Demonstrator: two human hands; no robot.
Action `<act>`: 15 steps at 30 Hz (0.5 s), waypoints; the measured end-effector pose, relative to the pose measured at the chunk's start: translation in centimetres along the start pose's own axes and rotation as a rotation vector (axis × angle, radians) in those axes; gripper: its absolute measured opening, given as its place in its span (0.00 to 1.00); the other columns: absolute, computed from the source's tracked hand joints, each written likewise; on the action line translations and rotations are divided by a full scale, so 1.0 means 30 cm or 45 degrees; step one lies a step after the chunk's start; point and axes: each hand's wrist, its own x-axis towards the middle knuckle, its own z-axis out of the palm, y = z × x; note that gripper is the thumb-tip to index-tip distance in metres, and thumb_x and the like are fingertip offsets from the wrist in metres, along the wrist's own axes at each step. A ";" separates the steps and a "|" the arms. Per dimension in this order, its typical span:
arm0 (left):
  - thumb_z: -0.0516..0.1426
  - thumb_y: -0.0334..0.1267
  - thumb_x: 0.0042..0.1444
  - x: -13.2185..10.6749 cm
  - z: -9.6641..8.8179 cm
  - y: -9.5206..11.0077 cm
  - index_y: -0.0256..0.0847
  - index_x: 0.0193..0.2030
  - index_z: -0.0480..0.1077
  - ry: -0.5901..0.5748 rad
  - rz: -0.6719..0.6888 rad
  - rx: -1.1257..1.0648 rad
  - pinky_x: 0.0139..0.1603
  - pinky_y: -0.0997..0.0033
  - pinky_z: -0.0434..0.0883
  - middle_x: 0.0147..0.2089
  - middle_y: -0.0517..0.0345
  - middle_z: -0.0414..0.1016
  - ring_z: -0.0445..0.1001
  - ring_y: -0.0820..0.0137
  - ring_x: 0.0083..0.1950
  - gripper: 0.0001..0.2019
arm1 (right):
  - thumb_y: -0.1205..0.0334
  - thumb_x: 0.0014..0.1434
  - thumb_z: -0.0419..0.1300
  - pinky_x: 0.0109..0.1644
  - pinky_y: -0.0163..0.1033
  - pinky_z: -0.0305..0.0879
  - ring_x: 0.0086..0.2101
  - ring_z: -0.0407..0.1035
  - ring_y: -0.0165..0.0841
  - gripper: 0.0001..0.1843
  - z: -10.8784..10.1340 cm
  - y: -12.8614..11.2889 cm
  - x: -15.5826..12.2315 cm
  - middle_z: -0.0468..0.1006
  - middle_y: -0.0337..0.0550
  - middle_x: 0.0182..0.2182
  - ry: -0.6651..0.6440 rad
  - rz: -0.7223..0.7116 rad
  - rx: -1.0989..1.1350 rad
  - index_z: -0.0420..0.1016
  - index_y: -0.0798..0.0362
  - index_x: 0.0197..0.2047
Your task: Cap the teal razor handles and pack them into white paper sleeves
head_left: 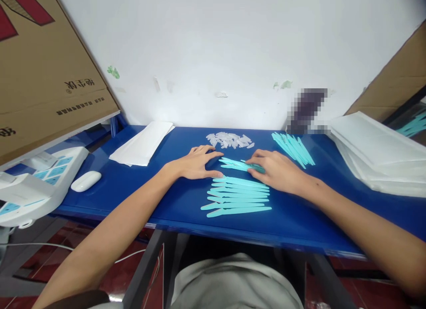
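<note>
Slim turquoise plastic sticks, shaped like eyebrow razors, lie before me on the blue table. My right hand (274, 168) closes thumb and fingers over the right end of a small bunch of sticks (234, 164). My left hand (199, 163) rests at the bunch's left side, thumb and fingers apart. Its thumb tip is at the left end of the uppermost stick in a spread row (239, 194) nearer me. These lie roughly side by side, wider ends to the left. Behind the hands is a heap of small translucent white pieces (229, 140).
More turquoise sticks (293, 149) are piled at the back right. White sheets or bags lie at left (143, 144) and right (382, 153). A white earbud-style case (86, 181) and a white device (43, 184) sit at the left edge. A large carton (49, 78) leans there.
</note>
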 end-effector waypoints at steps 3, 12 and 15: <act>0.47 0.75 0.57 -0.001 0.000 0.002 0.56 0.75 0.52 0.000 0.001 0.000 0.72 0.36 0.47 0.78 0.47 0.47 0.45 0.44 0.76 0.44 | 0.51 0.69 0.50 0.49 0.54 0.67 0.45 0.73 0.48 0.24 -0.010 -0.002 -0.012 0.78 0.55 0.48 0.091 -0.018 -0.004 0.80 0.54 0.55; 0.48 0.75 0.56 0.004 0.005 0.001 0.55 0.75 0.53 0.021 0.021 0.028 0.71 0.38 0.48 0.76 0.47 0.50 0.48 0.44 0.75 0.45 | 0.47 0.68 0.54 0.61 0.63 0.61 0.59 0.64 0.49 0.26 -0.022 -0.165 -0.054 0.67 0.54 0.64 0.005 -0.396 0.359 0.66 0.44 0.66; 0.48 0.75 0.56 0.005 0.005 -0.002 0.55 0.75 0.53 0.026 0.022 0.036 0.72 0.39 0.48 0.77 0.48 0.49 0.47 0.45 0.76 0.45 | 0.49 0.68 0.56 0.61 0.61 0.62 0.60 0.63 0.49 0.25 -0.016 -0.174 -0.057 0.66 0.55 0.64 -0.042 -0.418 0.364 0.67 0.47 0.65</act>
